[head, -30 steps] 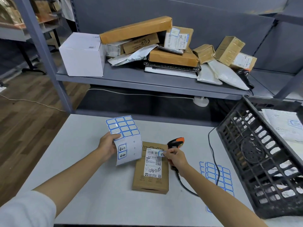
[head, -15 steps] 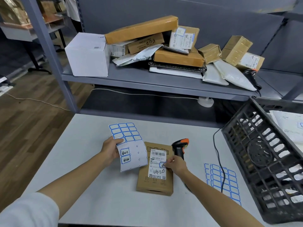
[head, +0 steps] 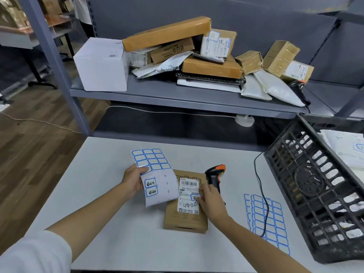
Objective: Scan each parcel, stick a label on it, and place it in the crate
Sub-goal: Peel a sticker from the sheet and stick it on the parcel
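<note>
Right hand (head: 209, 201) now lower on parcel (head: 185, 219), fingertips flat on small label (head: 195, 197); left hand (head: 133, 180) gripping label sheet (head: 157, 178).

Brown parcel (head: 185, 219) flat on table, blue-bordered label (head: 195, 197) on its white slip; black crate (head: 307, 186) right

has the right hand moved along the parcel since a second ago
Yes. The right hand slid down the shipping label on the parcel, from beside the barcode toward the handwritten digits.
</note>
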The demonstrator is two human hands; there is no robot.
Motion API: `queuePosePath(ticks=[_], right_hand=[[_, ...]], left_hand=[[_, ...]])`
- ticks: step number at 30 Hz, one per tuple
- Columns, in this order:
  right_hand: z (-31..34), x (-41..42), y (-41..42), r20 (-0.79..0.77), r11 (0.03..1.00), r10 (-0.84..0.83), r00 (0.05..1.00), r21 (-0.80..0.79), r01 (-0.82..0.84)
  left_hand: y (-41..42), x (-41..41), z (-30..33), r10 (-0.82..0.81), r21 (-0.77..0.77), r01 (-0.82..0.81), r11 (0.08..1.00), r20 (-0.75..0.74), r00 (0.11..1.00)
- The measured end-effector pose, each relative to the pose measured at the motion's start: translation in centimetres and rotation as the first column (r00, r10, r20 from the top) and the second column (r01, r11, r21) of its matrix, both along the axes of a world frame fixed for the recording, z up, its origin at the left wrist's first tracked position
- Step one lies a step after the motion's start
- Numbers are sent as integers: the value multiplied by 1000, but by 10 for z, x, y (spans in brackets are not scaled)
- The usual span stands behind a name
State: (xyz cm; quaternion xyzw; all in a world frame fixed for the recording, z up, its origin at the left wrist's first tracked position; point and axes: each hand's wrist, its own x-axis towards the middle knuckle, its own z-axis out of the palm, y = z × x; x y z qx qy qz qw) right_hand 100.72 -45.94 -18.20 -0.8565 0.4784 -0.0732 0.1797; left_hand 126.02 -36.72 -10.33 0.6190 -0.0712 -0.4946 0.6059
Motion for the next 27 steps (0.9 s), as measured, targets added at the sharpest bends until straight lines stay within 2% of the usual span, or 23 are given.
queuePosePath(ticks=[4,10,12,14,15,17,19,21,23,27], right_hand=[[-2,-15,0,-29,966,228,973,-122,-229],[0,-27,2,-99,933,332,938,-115,-342],[5,-20,2,-45,968,240,970,-57,-242],[15,-8,2,154,991,16,988,129,-36],[23,1,2,255,962,-116,960,269,45],[39,18,1,385,856,-326,863,508,97],[55,32,-1,440,765,-449,778,639,81],[67,39,0,494,703,-501,710,712,0],[73,42,2,532,683,-514,673,729,-55],[78,30,4,535,685,-577,617,729,8]], left_hand=[[1,-1,-1,-10,-3,10,1000,0,1000],[2,-2,0,-20,-18,20,1000,-8,1000],[1,-3,0,-38,-25,38,999,-9,999],[0,-4,2,-73,-45,71,996,-29,997],[-1,-5,3,-95,-57,92,994,-41,995],[-3,-8,6,-141,-72,137,988,-51,989],[-5,-12,9,-189,-80,185,980,-51,981],[-6,-16,10,-251,-88,246,965,-48,967],[-7,-21,9,-304,-81,300,950,-32,952],[-11,-31,5,-359,-57,358,932,-11,933]])
